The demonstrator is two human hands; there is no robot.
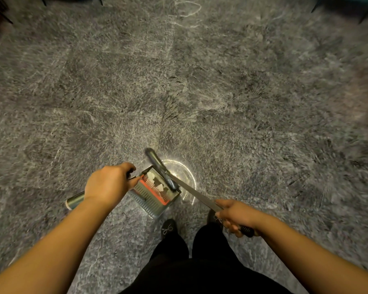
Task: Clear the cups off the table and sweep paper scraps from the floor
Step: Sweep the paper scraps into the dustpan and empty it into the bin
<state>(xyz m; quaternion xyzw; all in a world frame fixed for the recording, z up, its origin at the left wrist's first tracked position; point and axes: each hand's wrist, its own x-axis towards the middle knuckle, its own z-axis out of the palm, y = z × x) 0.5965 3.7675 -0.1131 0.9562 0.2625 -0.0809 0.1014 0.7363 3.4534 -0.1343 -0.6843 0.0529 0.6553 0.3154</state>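
Down at my feet, on the mottled grey stone-look floor, I'm working the sweep. My left hand is curling tight around the long silver metal handle of the grey ribbed plastic dustpan, the one with the orange comb strip across its mouth, and I'm holding the pan tilted, just ahead of my black shoes. My right hand is gripping the black ribbed grip at the end of the grey-handled broom, fingers wrapped fully round it. The broom's shaft is running up and left from that hand, and its narrow grey brush head is lying right across the far edge of the dustpan, touching it. Pale torn paper scraps are sitting inside the pan, just behind the orange comb; the picture is smeared, so I'm making out perhaps three or four pieces, no surer than that. A bright ring of reflected light is glinting on the floor just beside the brush head. My black trousers are filling the bottom of the view between my bare forearms.
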